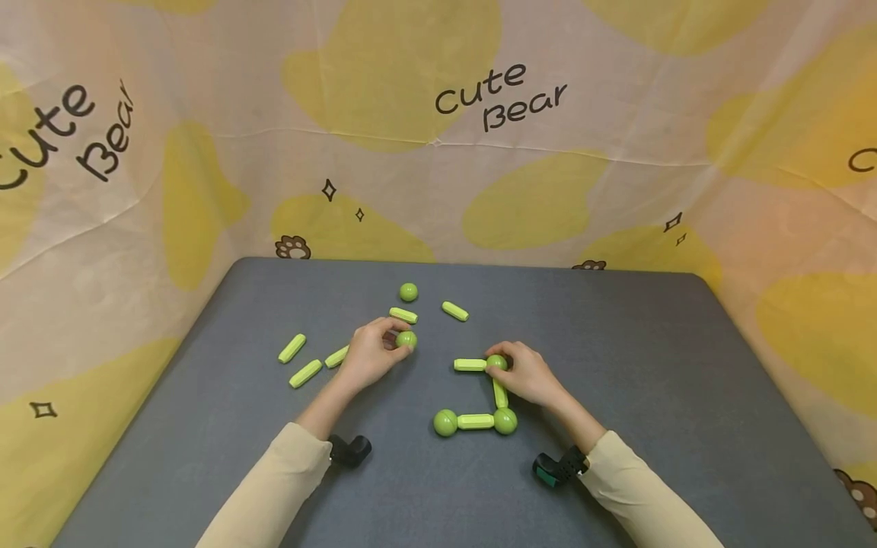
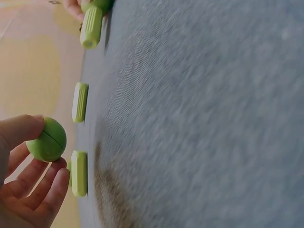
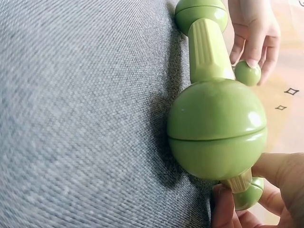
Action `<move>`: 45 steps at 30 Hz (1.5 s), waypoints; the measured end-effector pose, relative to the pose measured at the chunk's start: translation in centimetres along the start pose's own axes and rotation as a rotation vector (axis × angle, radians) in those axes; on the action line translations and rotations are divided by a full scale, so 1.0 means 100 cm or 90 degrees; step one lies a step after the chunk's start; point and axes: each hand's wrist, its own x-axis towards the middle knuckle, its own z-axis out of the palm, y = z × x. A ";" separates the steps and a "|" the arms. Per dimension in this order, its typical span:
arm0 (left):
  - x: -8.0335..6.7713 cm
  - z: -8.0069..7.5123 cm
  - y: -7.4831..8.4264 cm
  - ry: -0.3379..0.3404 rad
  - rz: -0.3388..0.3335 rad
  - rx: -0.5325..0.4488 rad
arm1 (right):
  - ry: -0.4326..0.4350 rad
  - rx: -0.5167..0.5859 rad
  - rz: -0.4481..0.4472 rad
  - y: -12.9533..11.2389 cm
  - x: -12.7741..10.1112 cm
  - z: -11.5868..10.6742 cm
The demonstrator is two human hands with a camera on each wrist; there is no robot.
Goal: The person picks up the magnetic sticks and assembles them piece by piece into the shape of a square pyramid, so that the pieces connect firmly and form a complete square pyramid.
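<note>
My left hand [image 1: 372,352] pinches a green ball [image 2: 49,140] between thumb and fingers, held just above the table. My right hand [image 1: 529,373] grips the far corner ball [image 1: 496,363] of a joined piece. That piece runs from a free-ended light green rod [image 1: 470,365] through the gripped ball, a second rod [image 1: 501,394], a near corner ball [image 3: 217,129] and a third rod [image 1: 476,422] to an end ball [image 1: 445,423]. Close beyond the left fingers lies a loose rod [image 1: 403,314].
Another loose ball [image 1: 409,291] and a rod [image 1: 455,310] lie farther back. Left of the left hand are several more rods [image 1: 305,374], one partly hidden by it. A printed cloth [image 1: 438,190] rises behind the grey table [image 1: 658,365].
</note>
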 end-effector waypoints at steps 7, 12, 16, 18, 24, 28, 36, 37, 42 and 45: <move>-0.005 0.015 0.005 -0.028 0.012 -0.002 | -0.001 0.000 0.002 0.000 0.000 -0.001; -0.007 0.024 0.009 -0.047 0.014 -0.004 | -0.005 0.004 -0.009 -0.001 0.001 -0.001; -0.007 0.031 0.011 -0.070 0.024 0.002 | -0.007 0.004 -0.007 -0.001 0.001 -0.001; -0.007 0.033 0.012 -0.082 0.031 0.005 | -0.007 0.003 -0.005 -0.001 0.002 0.000; -0.006 0.039 0.015 -0.104 0.035 0.016 | -0.006 0.003 0.002 -0.002 0.002 0.000; -0.006 0.041 0.019 -0.116 0.035 0.009 | -0.003 0.001 0.002 -0.002 0.002 0.000; -0.006 0.042 0.023 -0.127 0.035 -0.011 | 0.000 0.003 0.002 -0.003 0.002 0.000; -0.006 0.042 0.023 -0.127 0.036 -0.011 | -0.002 0.003 0.001 -0.003 0.002 0.000; -0.007 0.041 0.023 -0.131 0.038 -0.011 | -0.014 -0.007 -0.003 -0.003 0.002 -0.002; -0.008 0.040 0.024 -0.137 0.035 -0.010 | -0.017 -0.014 -0.008 -0.003 0.002 -0.002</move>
